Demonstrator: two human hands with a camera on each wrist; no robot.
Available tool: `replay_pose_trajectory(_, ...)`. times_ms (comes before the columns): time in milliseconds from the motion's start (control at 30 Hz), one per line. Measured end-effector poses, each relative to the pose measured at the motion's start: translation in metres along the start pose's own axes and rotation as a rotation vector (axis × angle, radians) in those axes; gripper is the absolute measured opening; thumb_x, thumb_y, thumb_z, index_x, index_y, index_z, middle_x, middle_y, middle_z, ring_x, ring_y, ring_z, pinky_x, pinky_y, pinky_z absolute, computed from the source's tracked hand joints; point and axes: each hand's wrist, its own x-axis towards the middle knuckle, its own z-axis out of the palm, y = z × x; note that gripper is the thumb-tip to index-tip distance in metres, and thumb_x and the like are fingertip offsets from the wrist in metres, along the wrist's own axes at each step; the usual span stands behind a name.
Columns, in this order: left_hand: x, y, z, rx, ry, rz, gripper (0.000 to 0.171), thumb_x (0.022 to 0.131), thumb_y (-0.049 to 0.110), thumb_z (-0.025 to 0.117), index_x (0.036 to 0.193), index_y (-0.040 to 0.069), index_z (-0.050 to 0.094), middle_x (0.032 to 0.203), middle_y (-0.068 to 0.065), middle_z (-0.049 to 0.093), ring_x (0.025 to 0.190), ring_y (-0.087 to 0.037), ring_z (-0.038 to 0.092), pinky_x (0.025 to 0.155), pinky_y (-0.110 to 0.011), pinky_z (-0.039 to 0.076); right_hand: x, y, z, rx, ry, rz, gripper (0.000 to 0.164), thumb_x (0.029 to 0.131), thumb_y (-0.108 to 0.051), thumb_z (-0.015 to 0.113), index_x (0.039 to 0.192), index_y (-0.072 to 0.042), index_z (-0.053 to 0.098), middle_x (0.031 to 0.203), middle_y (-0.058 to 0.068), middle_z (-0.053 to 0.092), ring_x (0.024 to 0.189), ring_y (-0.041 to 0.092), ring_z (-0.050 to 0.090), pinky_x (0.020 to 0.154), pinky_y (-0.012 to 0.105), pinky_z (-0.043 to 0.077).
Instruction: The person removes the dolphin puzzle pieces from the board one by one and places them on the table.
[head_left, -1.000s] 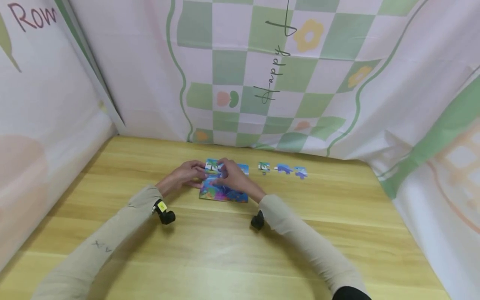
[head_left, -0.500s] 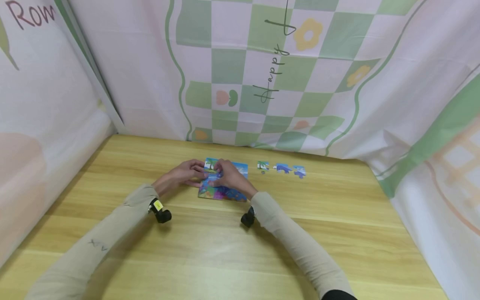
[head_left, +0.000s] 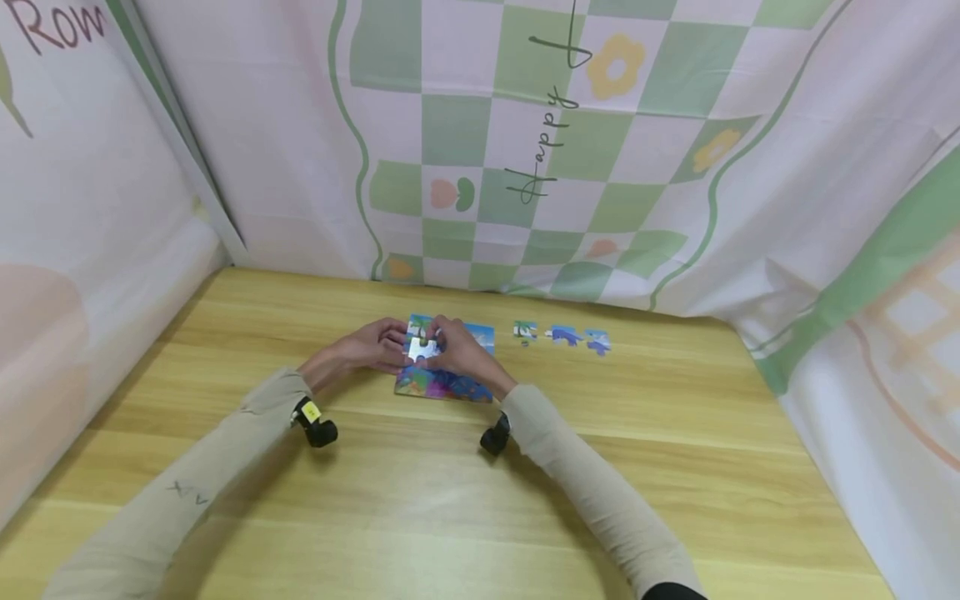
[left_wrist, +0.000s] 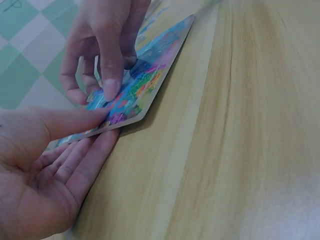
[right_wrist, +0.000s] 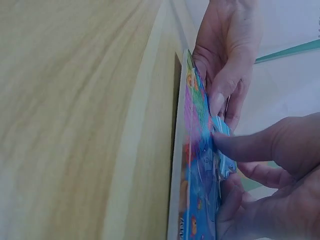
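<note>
A colourful jigsaw puzzle board (head_left: 480, 390) with a sea scene lies toward the back of the table, its near edge slightly raised in the wrist views. My left hand (head_left: 375, 343) grips its left edge; in the left wrist view the thumb (left_wrist: 80, 122) is on top and the fingers are underneath. Over the board's left half, my right hand (head_left: 467, 354) pinches a light blue puzzle piece (right_wrist: 227, 164) between thumb and fingers. From the head view this puzzle piece (head_left: 422, 348) catches a bright glare, and the right hand covers the middle of the picture.
Right of the board lie loose puzzle pieces: a palm-tree piece (head_left: 524, 330), a blue piece (head_left: 565, 335) and another blue piece (head_left: 597, 341). Patterned curtains (head_left: 525, 167) stand behind the wooden table (head_left: 420, 500) and along its sides.
The puzzle piece in my right fingers has turned so that it now shines white, beside the palm picture. Both hands stay at almost the same places, and the loose pieces are unmoved.
</note>
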Motion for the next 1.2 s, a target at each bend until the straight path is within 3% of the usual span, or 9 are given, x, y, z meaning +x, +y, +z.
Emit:
replay_pose_trajectory(100,-0.002,-0.001,-0.003,0.042,-0.02,0.015,0.075,0.096,0.0,0.068,0.156,-0.009,0.024,0.145,-0.029,0.043,0.126,-0.033,0.053,0.107,-0.035,0.058,0.0,0.002,0.002,-0.01,0.04,-0.011,0.027,0.094,0.003,0.073,0.118,0.004,0.059,0.106,0.017,0.058,0.089,0.022,0.054,0.076,0.031,0.052)
replay_pose_trajectory(200,-0.003,-0.002,-0.006,0.078,-0.041,0.028,0.079,0.095,0.003,0.07,0.157,-0.008,0.023,0.146,-0.028,0.042,0.131,-0.036,0.049,0.109,-0.035,0.054,0.0,0.003,0.003,-0.022,0.081,-0.01,0.023,0.097,0.004,0.069,0.118,0.004,0.062,0.11,0.018,0.062,0.098,0.027,0.058,0.086,0.038,0.056)
replay_pose_trajectory(433,-0.005,0.001,-0.005,0.085,-0.04,0.033,0.078,0.093,0.001,0.07,0.156,-0.009,0.023,0.146,-0.031,0.043,0.135,-0.042,0.049,0.108,-0.036,0.056,-0.002,-0.001,0.005,-0.037,0.148,-0.023,0.018,0.097,0.003,0.069,0.116,0.004,0.067,0.103,0.016,0.064,0.093,0.024,0.059,0.08,0.031,0.054)
replay_pose_trajectory(667,-0.006,0.001,-0.003,0.095,-0.045,0.04,0.08,0.094,0.001,0.068,0.157,-0.01,0.021,0.15,-0.033,0.04,0.138,-0.045,0.046,0.112,-0.039,0.054,-0.006,0.004,0.005,0.02,0.178,-0.062,0.015,0.096,0.002,0.07,0.111,0.003,0.069,0.102,0.016,0.069,0.09,0.022,0.062,0.077,0.023,0.053)
replay_pose_trajectory(933,-0.004,0.004,-0.003,0.108,-0.043,0.041,0.082,0.095,0.003,0.069,0.158,-0.01,0.017,0.152,-0.033,0.036,0.141,-0.046,0.042,0.116,-0.043,0.051,-0.01,0.01,-0.001,0.054,0.169,-0.164,0.015,0.096,0.002,0.071,0.11,0.003,0.068,0.104,0.017,0.069,0.095,0.028,0.067,0.089,0.034,0.062)
replay_pose_trajectory(1200,-0.006,0.001,-0.002,0.107,-0.034,0.044,0.08,0.093,0.002,0.069,0.157,-0.01,0.023,0.15,-0.033,0.041,0.138,-0.045,0.046,0.114,-0.041,0.052,-0.01,0.022,-0.006,0.193,0.146,-0.189,0.017,0.099,-0.001,0.07,0.114,0.005,0.067,0.108,0.02,0.071,0.098,0.026,0.067,0.088,0.03,0.061)
